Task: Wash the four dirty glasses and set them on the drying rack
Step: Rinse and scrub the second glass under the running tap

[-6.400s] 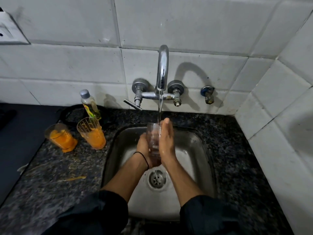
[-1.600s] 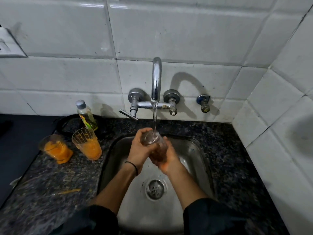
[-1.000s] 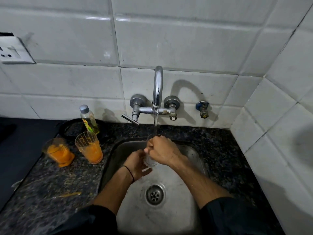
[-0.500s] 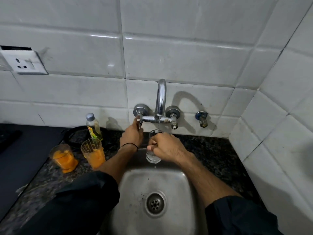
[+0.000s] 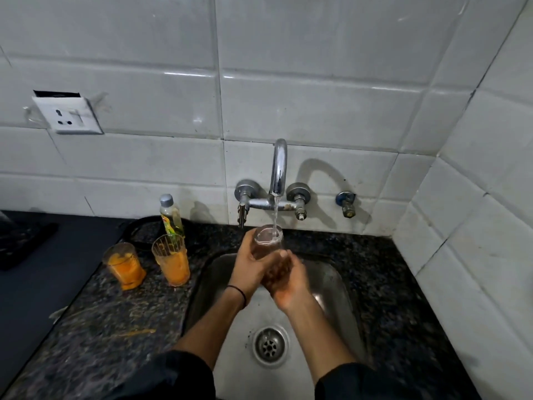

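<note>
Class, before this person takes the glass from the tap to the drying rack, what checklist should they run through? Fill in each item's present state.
1. Grip secure: left hand grips the glass by its side, right hand cups its base: ok.
2. Glass rinsed clean: cannot tell; hands cover its lower part.
3. Tap off: not ok; water runs into the glass.
4. Drying rack within reach: cannot tell; not in view.
5. Other glasses done: not ok; two orange-stained glasses stand on the counter.
</note>
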The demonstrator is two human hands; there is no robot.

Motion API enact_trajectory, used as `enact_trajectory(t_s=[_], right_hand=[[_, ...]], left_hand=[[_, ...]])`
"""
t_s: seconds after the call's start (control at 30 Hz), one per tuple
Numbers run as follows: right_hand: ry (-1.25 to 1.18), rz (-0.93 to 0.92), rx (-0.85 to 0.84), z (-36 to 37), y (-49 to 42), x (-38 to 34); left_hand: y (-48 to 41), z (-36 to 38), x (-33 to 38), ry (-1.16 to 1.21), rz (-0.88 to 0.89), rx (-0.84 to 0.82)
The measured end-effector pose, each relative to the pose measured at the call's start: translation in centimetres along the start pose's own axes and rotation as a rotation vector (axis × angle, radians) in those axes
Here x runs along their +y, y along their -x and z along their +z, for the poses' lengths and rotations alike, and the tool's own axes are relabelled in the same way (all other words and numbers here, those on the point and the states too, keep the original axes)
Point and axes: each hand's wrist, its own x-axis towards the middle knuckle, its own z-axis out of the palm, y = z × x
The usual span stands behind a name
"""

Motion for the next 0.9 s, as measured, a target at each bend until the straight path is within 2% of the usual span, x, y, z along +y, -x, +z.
enact_trajectory(t_s=[0.23,0.37,0.6,0.73,0.9], right_hand=[[0.808,-0.118,0.140,-3.0,1.6,1.1],[1.145,-0.334,0.135,-5.0,2.5,1.8],[1.359,-0.514,0.056,-5.0,5.1,2.6],[1.384,-0.566,-0.030,-4.6,5.9,2.3],[1.361,-0.654,-0.049,-3.5,7.1,1.7]], left_hand=[[2.4,-1.8,0.3,-0.078,0.007,-0.012],[3.9,-2.3,0.2,-0.131,0.025,-0.015],[5.7,-2.4,0.8,-0.220,0.086,-0.031],[6.5,-2.3,1.6,-0.240,0.104,-0.035],[7.1,-2.0,3.1,-0.236,0.146,-0.039]])
